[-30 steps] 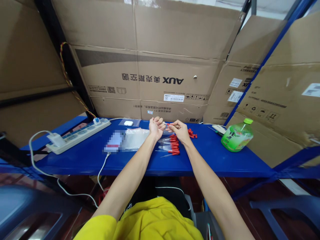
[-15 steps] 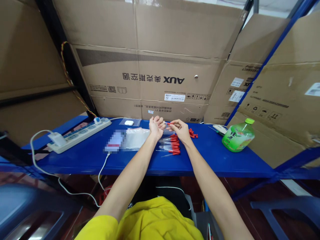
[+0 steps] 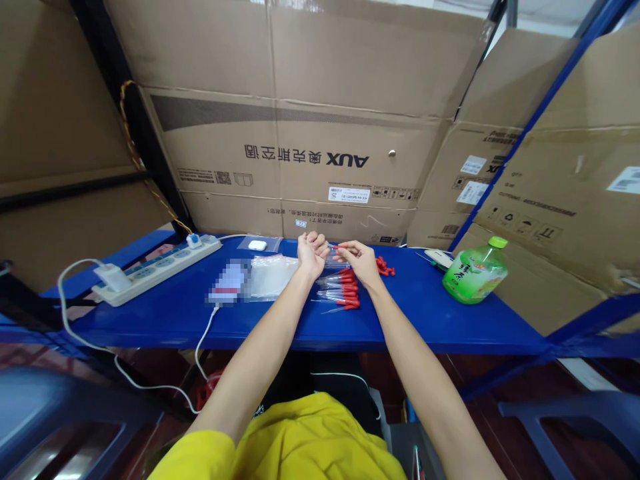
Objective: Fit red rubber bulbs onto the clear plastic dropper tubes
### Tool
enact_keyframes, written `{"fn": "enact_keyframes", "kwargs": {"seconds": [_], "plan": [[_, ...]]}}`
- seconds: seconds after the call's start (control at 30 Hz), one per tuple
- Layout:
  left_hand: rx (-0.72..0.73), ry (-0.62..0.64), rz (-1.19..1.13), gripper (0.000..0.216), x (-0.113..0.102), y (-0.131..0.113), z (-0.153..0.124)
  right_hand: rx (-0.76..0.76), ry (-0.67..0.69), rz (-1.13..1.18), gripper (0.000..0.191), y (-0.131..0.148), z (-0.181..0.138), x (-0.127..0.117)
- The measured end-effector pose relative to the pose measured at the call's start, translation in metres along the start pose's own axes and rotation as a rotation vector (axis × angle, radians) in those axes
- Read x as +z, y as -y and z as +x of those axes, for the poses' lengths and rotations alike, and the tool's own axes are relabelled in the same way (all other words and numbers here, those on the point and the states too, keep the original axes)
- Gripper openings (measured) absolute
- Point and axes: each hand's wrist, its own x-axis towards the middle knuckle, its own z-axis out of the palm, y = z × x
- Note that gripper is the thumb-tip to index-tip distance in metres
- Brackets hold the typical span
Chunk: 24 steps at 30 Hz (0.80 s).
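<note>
My right hand pinches a small red rubber bulb between thumb and fingertips. Palm up with curled fingers, my left hand meets the bulb's other end, seemingly on a clear tube; the tube is mostly hidden by the fingers. Below the hands lies a row of droppers, clear pointed tubes with red bulbs, tips toward the left. Several loose red bulbs are heaped just right of my right hand. Between the hands, some clear tubes rest on the blue table.
Clear zip bags and a blurred phone lie left of my left arm. Farther left is a power strip with cables. An earbud case sits behind. On the right stands a green bottle. Cardboard walls the back.
Both hands stay nearly in place, with the bulb still between them. My right fingers have shifted only slightly. The droppers and loose bulbs look unmoved.
</note>
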Motion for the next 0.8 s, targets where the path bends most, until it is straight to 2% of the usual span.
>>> {"fn": "enact_keyframes", "kwargs": {"seconds": [0.33, 0.8], "plan": [[-0.014, 0.025, -0.13, 0.035, 0.003, 0.006, -0.003, 0.011, -0.041, 0.039, 0.041, 0.0, -0.001, 0.001], [-0.013, 0.075, -0.079, 0.034, 0.002, 0.013, -0.003, -0.029, -0.054, 0.008, 0.039, -0.002, -0.003, 0.004]]}}
